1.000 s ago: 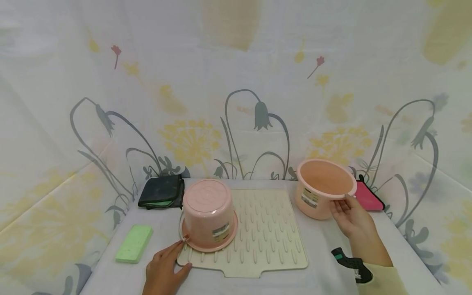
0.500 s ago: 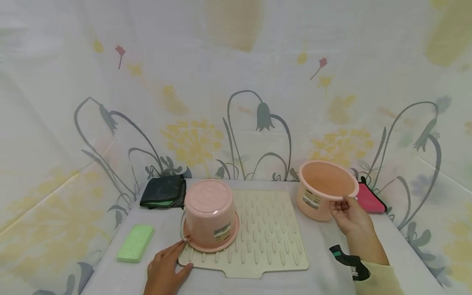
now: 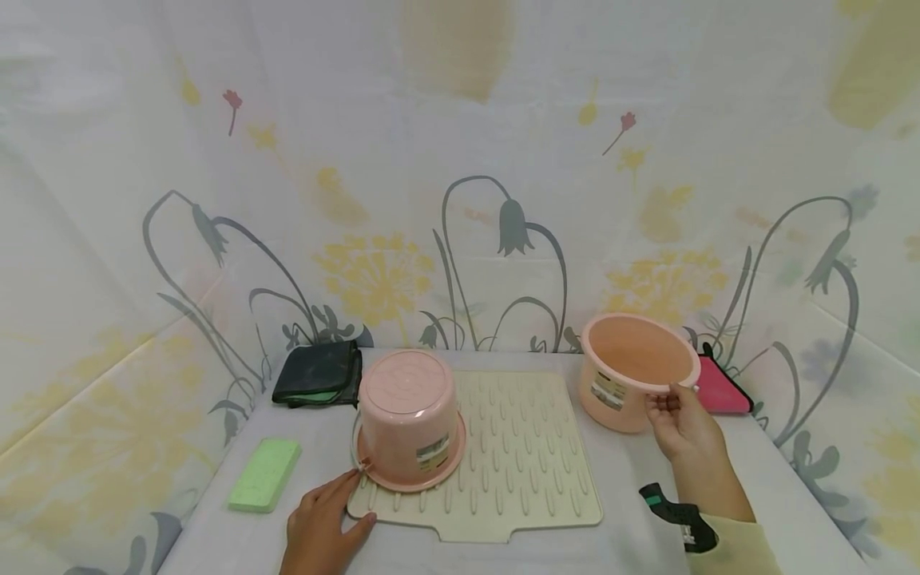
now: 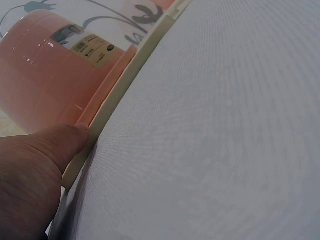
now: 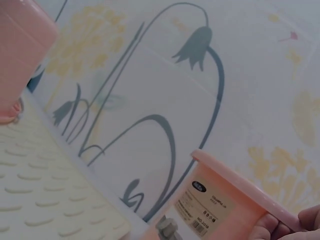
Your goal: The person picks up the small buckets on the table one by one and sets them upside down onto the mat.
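A pink plastic bucket (image 3: 406, 419) stands upside down on the left part of a cream ridged mat (image 3: 521, 447). My left hand (image 3: 323, 523) lies at the mat's near left corner, fingertips at the bucket's rim by the handle joint. In the left wrist view its thumb (image 4: 67, 142) reaches the mat's edge beside the bucket. To the right of the mat, a second, peach bucket (image 3: 611, 403) stands upright with its label facing forward. My right hand (image 3: 690, 435) grips its near right rim, thumb on top and fingers curled underneath, as the right wrist view also shows.
A green sponge-like block (image 3: 264, 474) lies left of the mat. Behind it rests a folded black pouch (image 3: 316, 374) with green inside. A pink, black-edged item (image 3: 721, 387) sits partly behind the peach bucket. A flower-printed curtain (image 3: 460, 176) rises behind the white tabletop.
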### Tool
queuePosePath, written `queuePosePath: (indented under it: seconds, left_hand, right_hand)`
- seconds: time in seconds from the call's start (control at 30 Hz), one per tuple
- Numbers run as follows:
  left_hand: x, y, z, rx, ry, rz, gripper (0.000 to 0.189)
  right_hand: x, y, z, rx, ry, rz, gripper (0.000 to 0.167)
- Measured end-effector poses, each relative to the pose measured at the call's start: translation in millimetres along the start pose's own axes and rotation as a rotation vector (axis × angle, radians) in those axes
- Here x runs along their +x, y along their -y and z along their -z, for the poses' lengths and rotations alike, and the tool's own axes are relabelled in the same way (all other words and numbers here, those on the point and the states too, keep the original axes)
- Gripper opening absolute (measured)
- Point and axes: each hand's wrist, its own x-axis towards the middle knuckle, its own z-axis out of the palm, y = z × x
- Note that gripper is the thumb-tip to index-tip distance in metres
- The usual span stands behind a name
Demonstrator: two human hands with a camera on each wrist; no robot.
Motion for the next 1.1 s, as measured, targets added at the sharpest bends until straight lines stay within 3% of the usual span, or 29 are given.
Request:
queuePosePath:
  seconds: [0.37, 0.6, 0.9, 1.1]
  left_hand:
    - [1.2, -1.0, 1.5, -0.004, 0.006, 0.008, 0.082]
    - [0.1, -2.3, 1.0, 0.006, 0.004, 0.011, 0.082]
    - [-0.1, -0.5, 0.9, 0.006, 0.005, 0.012, 0.082]
    - [0.0, -0.8, 0.6, -0.002, 0.003, 0.007, 0.083]
  right_hand:
    - [-3.1, -0.7, 5.6, 0.062, 0.031, 0.023, 0.053]
    - [-15.5, -6.0, 14.8, 0.022, 0.061, 0.037, 0.058]
    - [-31.9, -17.5, 22.1, -0.015, 0.119, 0.014, 0.045]
    - [-44.8, -27.4, 25.4, -0.048, 0.214, 0.026, 0.034]
